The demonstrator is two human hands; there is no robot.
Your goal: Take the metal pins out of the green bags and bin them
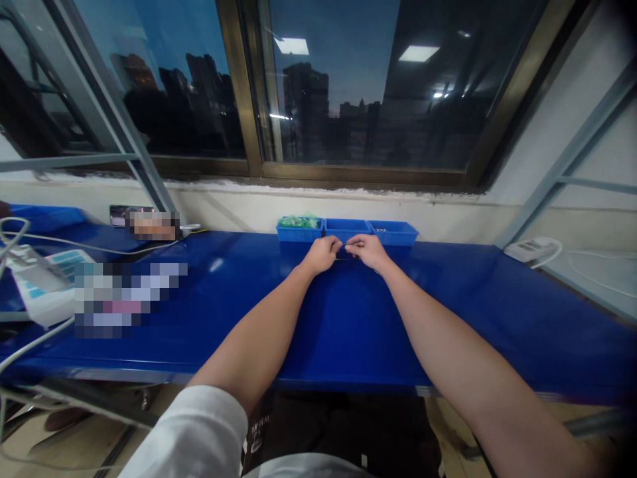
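Both arms reach to the far side of the blue table (355, 325). My left hand (321, 255) is closed in a pinch, and a small dark tip shows just above it. My right hand (368, 251) is also pinched, its fingertips close to those of the left. Between the fingertips there seems to be something thin and small, too fine to name. Just behind the hands stand a blue bin with green packets (300, 229), a middle blue bin (347, 229) and a right blue bin (393, 232) with small bits in it.
A white power strip (532, 249) lies at the right end. To the left are a phone (132, 216), a white box-like device (50, 285), cables and another blue tray (44, 218). Grey metal frame posts (572, 156) rise near the window wall.
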